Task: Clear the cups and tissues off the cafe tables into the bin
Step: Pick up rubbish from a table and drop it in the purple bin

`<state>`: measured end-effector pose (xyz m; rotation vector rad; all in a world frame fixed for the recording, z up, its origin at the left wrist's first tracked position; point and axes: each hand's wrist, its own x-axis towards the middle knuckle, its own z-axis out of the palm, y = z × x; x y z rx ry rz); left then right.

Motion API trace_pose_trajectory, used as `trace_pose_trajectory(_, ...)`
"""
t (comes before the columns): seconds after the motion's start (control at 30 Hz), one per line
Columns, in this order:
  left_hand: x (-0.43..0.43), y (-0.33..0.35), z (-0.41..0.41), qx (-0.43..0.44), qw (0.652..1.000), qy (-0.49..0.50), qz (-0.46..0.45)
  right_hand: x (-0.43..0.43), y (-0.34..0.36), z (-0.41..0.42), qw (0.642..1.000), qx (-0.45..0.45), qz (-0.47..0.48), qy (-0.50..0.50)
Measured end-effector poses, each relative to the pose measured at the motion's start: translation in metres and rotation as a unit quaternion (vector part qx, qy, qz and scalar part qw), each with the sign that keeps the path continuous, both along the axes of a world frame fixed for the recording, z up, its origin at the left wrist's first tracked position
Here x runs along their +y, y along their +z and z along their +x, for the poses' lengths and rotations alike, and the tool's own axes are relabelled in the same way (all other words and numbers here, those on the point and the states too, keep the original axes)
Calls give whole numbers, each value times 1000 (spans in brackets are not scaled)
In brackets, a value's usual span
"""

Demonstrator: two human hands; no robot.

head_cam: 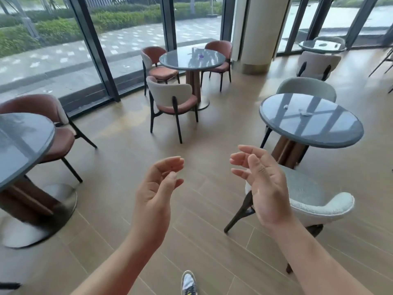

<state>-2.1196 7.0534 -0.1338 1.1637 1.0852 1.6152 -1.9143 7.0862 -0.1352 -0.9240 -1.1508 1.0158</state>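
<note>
Left hand (153, 188), right hand (263, 188), both empty and loosely curled, four round tables (331, 133), two tissue scraps (305, 112) on near right

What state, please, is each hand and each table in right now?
Left hand, open, fingers loosely curled, holding nothing.
Right hand, open, holding nothing.
Right table, uncleared, white tissue scraps lying on it.
Middle table, uncleared, a small purple thing on it.
Far table, small dark bits on it, too small to identify.
</note>
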Motion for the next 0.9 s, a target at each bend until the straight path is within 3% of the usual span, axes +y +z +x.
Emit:
trace_pose_trajectory(0.47,276,7,-27,11,1000,-1,4,265,-3,-12,1000,5,14,-7)
trace_pose_trajectory(0.9,563,0,53,59,998,-2,-5,550,-32,61,1000,24,2,-11)
